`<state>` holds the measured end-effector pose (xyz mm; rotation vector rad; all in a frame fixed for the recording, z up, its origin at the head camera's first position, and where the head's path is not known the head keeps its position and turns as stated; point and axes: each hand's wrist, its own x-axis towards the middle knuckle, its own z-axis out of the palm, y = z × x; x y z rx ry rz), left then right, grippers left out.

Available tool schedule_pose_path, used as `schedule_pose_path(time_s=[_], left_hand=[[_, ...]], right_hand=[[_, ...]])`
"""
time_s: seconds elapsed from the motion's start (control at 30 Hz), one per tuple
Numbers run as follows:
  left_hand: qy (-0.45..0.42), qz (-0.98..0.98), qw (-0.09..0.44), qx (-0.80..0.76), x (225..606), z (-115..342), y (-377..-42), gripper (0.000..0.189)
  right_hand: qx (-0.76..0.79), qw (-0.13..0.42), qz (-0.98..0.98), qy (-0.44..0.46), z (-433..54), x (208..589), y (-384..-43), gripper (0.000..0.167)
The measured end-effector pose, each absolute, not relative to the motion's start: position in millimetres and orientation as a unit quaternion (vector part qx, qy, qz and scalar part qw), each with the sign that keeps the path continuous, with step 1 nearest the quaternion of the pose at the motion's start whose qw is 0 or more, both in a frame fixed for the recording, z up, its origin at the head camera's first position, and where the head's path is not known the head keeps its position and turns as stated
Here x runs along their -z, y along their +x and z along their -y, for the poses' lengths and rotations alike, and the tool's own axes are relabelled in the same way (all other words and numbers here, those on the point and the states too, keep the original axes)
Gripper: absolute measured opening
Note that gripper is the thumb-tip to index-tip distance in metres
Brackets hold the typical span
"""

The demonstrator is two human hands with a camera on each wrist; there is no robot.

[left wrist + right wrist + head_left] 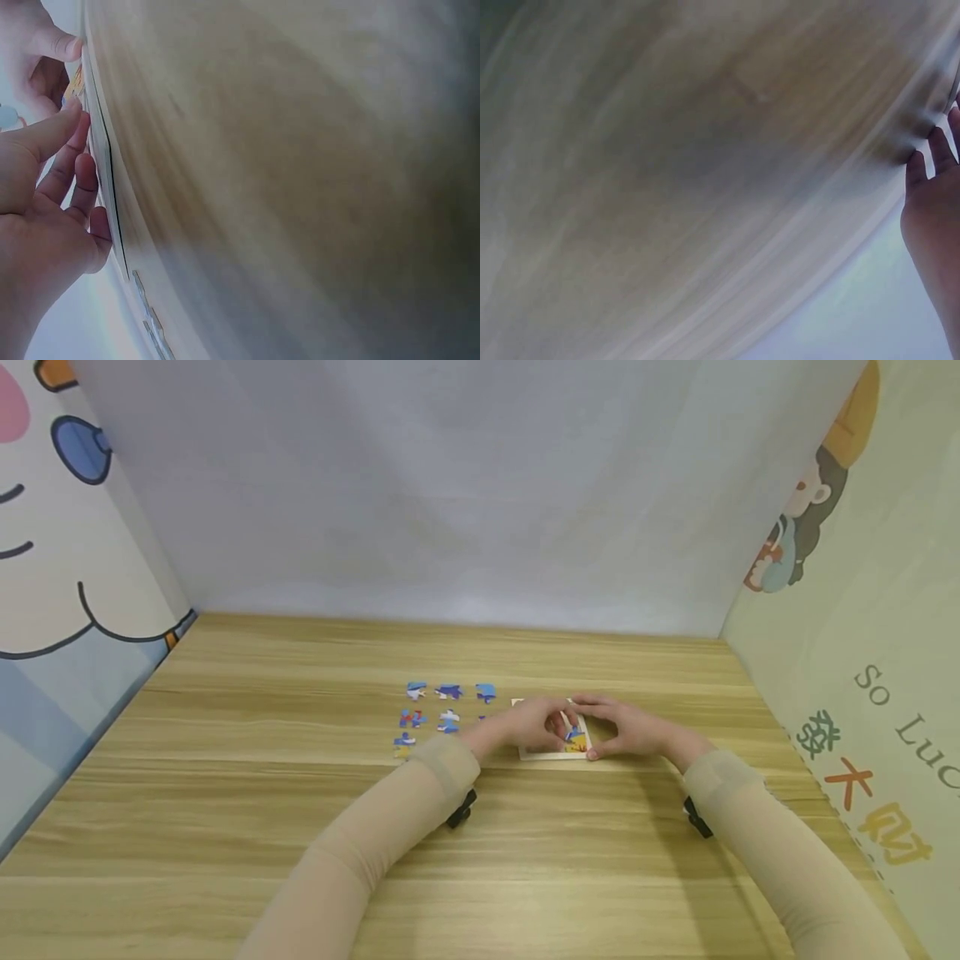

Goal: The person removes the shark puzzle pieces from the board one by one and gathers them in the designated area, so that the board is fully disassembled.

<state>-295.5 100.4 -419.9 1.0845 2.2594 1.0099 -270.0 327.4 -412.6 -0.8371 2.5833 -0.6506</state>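
A shallow puzzle tray (553, 756) with a pale border lies on the table, and yellow and blue jigsaw pieces (577, 743) show at its right side. Over the tray, my left hand (534, 723) has its thumb and fingers bent around a small blue-and-yellow jigsaw piece, which it seems to pinch; the fingertips partly cover it. My right hand (633, 729) rests against the tray's right side, thumb by the near corner and fingers stretched toward the far edge. In the left wrist view, the left hand (52, 195) is close above the tray, seen nearly edge-on.
Several loose jigsaw pieces (448, 692) lie in rough rows left of the tray, some partly behind the left forearm. The wooden table (300, 677) meets a pale backdrop (450, 510) at the back. Printed panels (862, 693) stand at both sides.
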Motion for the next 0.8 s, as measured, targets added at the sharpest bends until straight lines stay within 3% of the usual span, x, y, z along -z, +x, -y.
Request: schedule_pose_path(time_s=[0.47, 0.8], left_hand=[[0.368, -0.838, 0.183, -0.359, 421, -106, -293, 0.023], [0.371, -0.836, 0.156, -0.374, 398, -91, -296, 0.025]], right_hand=[[0.232, 0.180, -0.911, -0.288, -324, 410, -269, 0.082], [0.241, 0.176, -0.908, -0.294, -328, 413, -271, 0.083]])
